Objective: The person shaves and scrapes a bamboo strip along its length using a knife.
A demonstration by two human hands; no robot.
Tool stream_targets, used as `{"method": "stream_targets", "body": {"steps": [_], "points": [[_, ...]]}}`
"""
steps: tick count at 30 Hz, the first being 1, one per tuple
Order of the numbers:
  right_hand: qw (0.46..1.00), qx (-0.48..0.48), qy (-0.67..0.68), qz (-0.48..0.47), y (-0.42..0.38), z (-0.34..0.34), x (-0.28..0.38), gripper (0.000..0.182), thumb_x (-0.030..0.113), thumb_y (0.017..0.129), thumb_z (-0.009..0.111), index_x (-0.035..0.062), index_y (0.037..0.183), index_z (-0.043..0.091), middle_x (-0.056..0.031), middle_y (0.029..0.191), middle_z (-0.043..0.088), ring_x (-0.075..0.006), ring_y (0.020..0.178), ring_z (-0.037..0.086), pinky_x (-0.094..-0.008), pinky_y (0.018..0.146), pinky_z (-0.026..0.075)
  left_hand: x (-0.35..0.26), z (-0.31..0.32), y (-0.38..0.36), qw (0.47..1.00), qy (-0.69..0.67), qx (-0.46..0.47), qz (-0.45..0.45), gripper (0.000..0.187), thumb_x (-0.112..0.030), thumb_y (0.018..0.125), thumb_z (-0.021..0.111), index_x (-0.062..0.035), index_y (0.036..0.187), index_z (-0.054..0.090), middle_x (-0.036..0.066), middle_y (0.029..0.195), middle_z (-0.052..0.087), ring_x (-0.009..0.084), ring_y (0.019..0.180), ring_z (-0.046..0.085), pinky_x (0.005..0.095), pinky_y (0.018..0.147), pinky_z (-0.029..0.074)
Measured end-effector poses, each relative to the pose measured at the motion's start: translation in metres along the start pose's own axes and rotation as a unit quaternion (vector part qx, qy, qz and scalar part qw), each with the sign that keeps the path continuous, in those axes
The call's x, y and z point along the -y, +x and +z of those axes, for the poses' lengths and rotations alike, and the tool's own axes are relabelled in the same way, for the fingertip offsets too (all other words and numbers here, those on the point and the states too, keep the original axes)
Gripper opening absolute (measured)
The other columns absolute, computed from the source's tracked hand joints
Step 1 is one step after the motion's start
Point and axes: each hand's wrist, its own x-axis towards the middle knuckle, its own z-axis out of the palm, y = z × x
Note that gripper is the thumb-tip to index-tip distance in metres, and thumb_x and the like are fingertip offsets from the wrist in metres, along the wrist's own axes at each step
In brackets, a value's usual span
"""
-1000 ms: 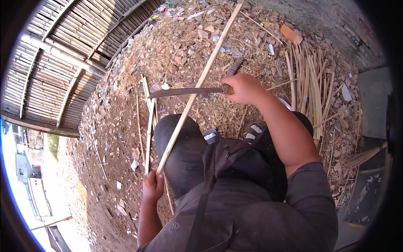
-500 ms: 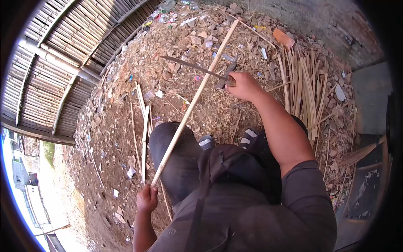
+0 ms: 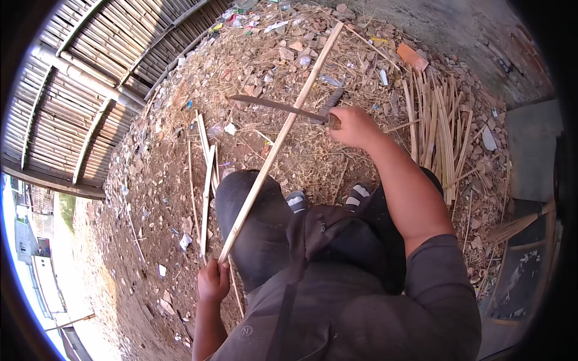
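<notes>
A long pale wooden strip (image 3: pixel 272 155) slants from the lower left up to the top middle, passing over the person's bent knee. My left hand (image 3: pixel 214 280) is closed around its lower end. My right hand (image 3: pixel 354 127) is closed on the handle of a long dark blade (image 3: pixel 271 105), which points left and crosses the strip in its upper half. Just behind the right hand, a dark object (image 3: pixel 332 101) lies on the ground, partly hidden.
Many split strips (image 3: pixel 442 126) lie in a pile at the right, near an orange brick (image 3: pixel 412 56). A few more strips (image 3: pixel 208 180) lie left of the knee. A bamboo fence (image 3: pixel 84 90) stands upper left, a wall (image 3: pixel 469 42) upper right.
The blade's handle end has shifted slightly right and down with my right hand, and its broad side shows more. The strip stays in my left hand in nearly the same position.
</notes>
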Motion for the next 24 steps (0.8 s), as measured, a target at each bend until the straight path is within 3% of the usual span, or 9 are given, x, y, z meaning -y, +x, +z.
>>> {"method": "stream_targets", "body": {"steps": [2,5,8,9,11,16,19,22,24], "points": [[0.999,-0.013,-0.031,-0.008,-0.003,-0.003,0.012,0.018,0.024,0.078,0.073,0.012,0.087,0.065,-0.0145,0.081,0.07,-0.0371,0.082,0.07,-0.0506,0.071,0.054,-0.007,-0.002,0.0,1.0,0.011,-0.004,0.001,0.031,-0.03,0.098,0.064,-0.0051,0.083,0.052,0.019,0.062,0.058,0.0457,0.059,0.061,0.0524,0.052,0.045],[0.984,0.095,-0.125,-0.087,-0.009,0.003,0.037,0.016,0.021,0.075,0.072,0.0137,0.088,0.068,-0.0136,0.077,0.068,-0.0386,0.079,0.068,-0.0498,0.07,0.054,-0.014,0.002,0.002,0.999,0.034,-0.012,0.016,0.029,-0.03,0.097,0.065,-0.0061,0.087,0.054,0.019,0.064,0.061,0.0451,0.06,0.062,0.053,0.053,0.047],[0.984,0.123,-0.102,-0.075,-0.013,0.001,0.041,0.015,0.022,0.075,0.07,0.0133,0.087,0.068,-0.0141,0.078,0.068,-0.039,0.079,0.067,-0.049,0.07,0.053,-0.014,0.003,0.006,0.997,0.073,-0.021,0.022,0.028,-0.031,0.096,0.067,-0.0067,0.089,0.055,0.019,0.068,0.063,0.0449,0.061,0.063,0.0536,0.054,0.048],[0.989,0.141,-0.041,-0.011,-0.004,0.013,0.019,0.015,0.022,0.075,0.07,0.0124,0.086,0.068,-0.0149,0.079,0.068,-0.0391,0.08,0.067,-0.0489,0.07,0.053,-0.012,0.003,0.004,0.996,0.088,-0.023,0.022,0.028,-0.031,0.096,0.067,-0.0068,0.089,0.055,0.019,0.069,0.063,0.0449,0.062,0.063,0.0538,0.054,0.049],[0.99,0.136,-0.033,-0.008,0.001,0.021,0.007,0.015,0.021,0.074,0.07,0.0115,0.085,0.067,-0.0149,0.079,0.068,-0.0391,0.08,0.067,-0.0485,0.07,0.052,-0.01,0.007,0.006,0.994,0.095,-0.039,0.03,0.028,-0.031,0.096,0.067,-0.0066,0.09,0.055,0.019,0.07,0.064,0.045,0.062,0.064,0.054,0.054,0.049],[0.984,0.135,-0.109,-0.037,-0.011,0.007,0.05,0.017,0.018,0.077,0.068,0.0112,0.093,0.069,-0.0148,0.088,0.071,-0.0372,0.088,0.069,-0.0494,0.077,0.055,-0.014,0.006,0.005,0.996,0.082,-0.031,0.013,0.03,-0.034,0.097,0.065,-0.0072,0.091,0.054,0.02,0.068,0.063,0.0455,0.062,0.064,0.0544,0.054,0.049],[0.981,0.166,-0.1,0.004,-0.01,0.014,0.04,0.017,0.018,0.078,0.068,0.0112,0.094,0.069,-0.0142,0.088,0.071,-0.0363,0.09,0.07,-0.0496,0.078,0.055,-0.006,0.01,0.001,0.994,0.107,-0.026,0.007,0.032,-0.036,0.098,0.065,-0.0075,0.09,0.052,0.02,0.066,0.062,0.0458,0.061,0.063,0.0552,0.053,0.048],[0.991,0.085,-0.086,0.054,0.006,0.014,0.011,0.017,0.017,0.078,0.068,0.0113,0.094,0.069,-0.013,0.088,0.071,-0.0359,0.087,0.071,-0.0503,0.076,0.056,-0.01,0.006,0.005,0.993,0.113,-0.045,0.012,0.033,-0.037,0.098,0.064,-0.0075,0.089,0.052,0.02,0.065,0.062,0.0458,0.06,0.063,0.0556,0.052,0.048],[0.993,0.065,-0.096,0.028,0.001,0.016,0.017,0.019,0.018,0.078,0.069,0.0124,0.097,0.069,-0.0144,0.086,0.071,-0.037,0.083,0.07,-0.051,0.074,0.056,-0.01,0.003,0.001,0.993,0.113,-0.043,0.004,0.031,-0.035,0.098,0.065,-0.0076,0.089,0.053,0.02,0.064,0.062,0.0448,0.06,0.063,0.055,0.053,0.049]]}}
